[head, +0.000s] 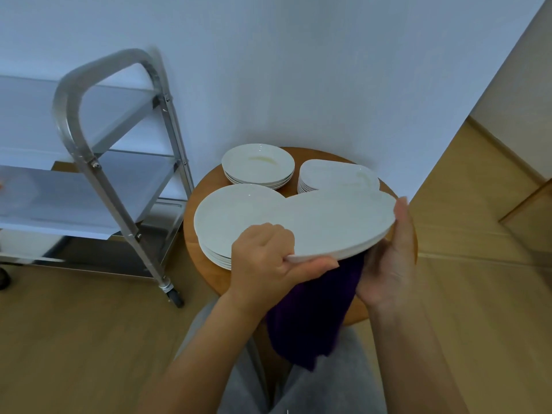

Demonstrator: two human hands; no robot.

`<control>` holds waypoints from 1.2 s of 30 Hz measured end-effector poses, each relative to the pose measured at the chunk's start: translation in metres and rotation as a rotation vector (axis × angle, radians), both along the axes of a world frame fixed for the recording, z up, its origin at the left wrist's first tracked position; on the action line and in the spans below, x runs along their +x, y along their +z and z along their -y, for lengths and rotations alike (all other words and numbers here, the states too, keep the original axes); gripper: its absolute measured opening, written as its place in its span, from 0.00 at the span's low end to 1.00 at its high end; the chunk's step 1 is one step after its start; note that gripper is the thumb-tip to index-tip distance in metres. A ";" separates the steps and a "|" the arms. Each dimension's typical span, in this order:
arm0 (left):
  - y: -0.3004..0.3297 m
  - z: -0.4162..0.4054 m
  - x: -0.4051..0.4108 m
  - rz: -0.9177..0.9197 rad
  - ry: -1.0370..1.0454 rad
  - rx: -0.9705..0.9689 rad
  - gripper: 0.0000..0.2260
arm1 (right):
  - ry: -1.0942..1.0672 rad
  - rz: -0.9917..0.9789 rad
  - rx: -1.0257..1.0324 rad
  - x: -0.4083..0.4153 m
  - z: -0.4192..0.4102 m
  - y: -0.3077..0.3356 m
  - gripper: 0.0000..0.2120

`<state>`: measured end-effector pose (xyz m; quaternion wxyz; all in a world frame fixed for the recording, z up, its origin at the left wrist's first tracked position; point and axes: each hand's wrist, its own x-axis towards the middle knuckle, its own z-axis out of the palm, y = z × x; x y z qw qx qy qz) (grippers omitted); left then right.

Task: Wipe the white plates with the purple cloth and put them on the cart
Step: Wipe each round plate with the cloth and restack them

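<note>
Purple cloth (313,312) lower centre, soft, hanging under plate (337,225); my left hand (263,258) pinches near rim; right hand (388,258) fingers straight, supporting far edge; plate stiff, slippery, fragile; cart (98,162) left.

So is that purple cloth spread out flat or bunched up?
Bunched up: the cloth hangs in loose folds beneath the lifted plate.

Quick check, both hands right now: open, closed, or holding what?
Left hand: grips the near rim of the white plate.
Right hand: fingers straight, supporting the plate's far edge; purple cloth hangs beneath.
</note>
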<state>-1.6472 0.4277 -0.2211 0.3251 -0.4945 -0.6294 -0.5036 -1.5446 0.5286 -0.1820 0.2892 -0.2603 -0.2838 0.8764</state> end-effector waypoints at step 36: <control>-0.036 0.021 -0.111 1.300 0.390 -0.559 0.12 | -0.124 0.600 0.423 -0.067 -0.029 -0.032 0.04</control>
